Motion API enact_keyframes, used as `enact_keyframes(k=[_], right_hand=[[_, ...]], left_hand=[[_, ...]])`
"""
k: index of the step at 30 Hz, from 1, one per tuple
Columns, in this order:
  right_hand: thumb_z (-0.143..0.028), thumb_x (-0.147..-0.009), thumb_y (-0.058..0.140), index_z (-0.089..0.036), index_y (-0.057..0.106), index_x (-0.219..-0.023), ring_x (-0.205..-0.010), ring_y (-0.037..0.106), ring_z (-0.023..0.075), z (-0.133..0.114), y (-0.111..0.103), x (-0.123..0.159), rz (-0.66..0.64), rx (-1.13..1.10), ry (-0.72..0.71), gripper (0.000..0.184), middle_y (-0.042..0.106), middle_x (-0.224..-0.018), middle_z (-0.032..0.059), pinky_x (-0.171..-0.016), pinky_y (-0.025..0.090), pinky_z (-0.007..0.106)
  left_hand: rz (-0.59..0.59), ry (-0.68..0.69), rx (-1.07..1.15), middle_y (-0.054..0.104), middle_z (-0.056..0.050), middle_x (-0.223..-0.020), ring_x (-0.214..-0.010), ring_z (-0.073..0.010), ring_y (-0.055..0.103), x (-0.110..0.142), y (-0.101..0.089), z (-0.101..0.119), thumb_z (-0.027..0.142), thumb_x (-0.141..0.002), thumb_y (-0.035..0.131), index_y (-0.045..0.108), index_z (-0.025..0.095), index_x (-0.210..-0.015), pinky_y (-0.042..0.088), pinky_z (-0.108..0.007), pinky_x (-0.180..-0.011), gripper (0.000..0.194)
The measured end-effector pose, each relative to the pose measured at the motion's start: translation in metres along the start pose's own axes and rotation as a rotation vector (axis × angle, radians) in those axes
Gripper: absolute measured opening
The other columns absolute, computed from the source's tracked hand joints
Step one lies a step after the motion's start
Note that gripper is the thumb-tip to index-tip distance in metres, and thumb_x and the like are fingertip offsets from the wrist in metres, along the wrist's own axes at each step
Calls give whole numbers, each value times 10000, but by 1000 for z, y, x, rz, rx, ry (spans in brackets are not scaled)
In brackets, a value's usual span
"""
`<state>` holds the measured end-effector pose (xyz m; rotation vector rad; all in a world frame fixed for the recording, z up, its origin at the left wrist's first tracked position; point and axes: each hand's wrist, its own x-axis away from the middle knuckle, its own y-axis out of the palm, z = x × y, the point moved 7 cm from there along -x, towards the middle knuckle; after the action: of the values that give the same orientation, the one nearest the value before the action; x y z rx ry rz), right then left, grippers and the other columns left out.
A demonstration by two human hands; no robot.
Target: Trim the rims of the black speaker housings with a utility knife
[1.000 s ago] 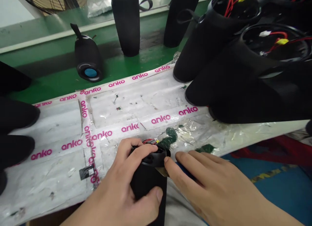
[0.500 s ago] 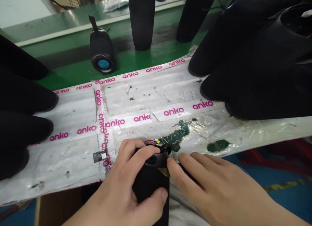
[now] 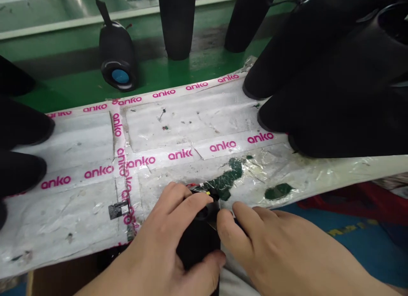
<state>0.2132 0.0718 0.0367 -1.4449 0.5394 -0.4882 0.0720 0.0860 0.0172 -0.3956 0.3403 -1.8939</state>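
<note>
My left hand (image 3: 159, 249) is wrapped round a black cylindrical speaker body (image 3: 199, 243) at the near table edge, fingers over its open top rim and thumb pressed on its side. Red wires with a yellow tag (image 3: 199, 186) stick out of that top. My right hand (image 3: 280, 249) lies beside the speaker on the right, its fingers bunched and its fingertips pressed against the rim. A dark blue object shows under those fingers; I cannot make out what it is.
The white plastic sheet (image 3: 79, 202), taped with pink "anko" tape, covers the table. Several black speaker bodies lie stacked at right (image 3: 334, 87) and left (image 3: 19, 168). One with a blue end cap (image 3: 117, 62) lies on the green conveyor, with two upright ones (image 3: 177, 21) behind.
My left thumb has slid a little right along the speaker body. My right fingertips have pressed closer to the rim. The view has shifted slightly.
</note>
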Motion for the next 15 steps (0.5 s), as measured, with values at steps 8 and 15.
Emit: enact_keyframes(k=[8, 15], right_hand=[[-121, -635, 613, -279, 525, -735, -424, 479, 187, 7, -31, -16, 18, -45, -44, 207, 503, -612, -18, -429, 242, 414], [-144, -787, 583, -214, 666, -991, -372, 460, 170, 3, -33, 10, 54, -8, 41, 231, 586, -621, -2, -382, 281, 335]], left_hand=[[7, 71, -105, 633, -15, -1146, -1050, -242, 680, 2, 4, 8, 155, -862, 728, 562, 345, -1307, 604, -394, -869, 512], [19, 89, -83, 631, -28, -1066, -978, -250, 675, 3, 11, 14, 161, -841, 743, 599, 307, -1272, 589, -389, -791, 477]])
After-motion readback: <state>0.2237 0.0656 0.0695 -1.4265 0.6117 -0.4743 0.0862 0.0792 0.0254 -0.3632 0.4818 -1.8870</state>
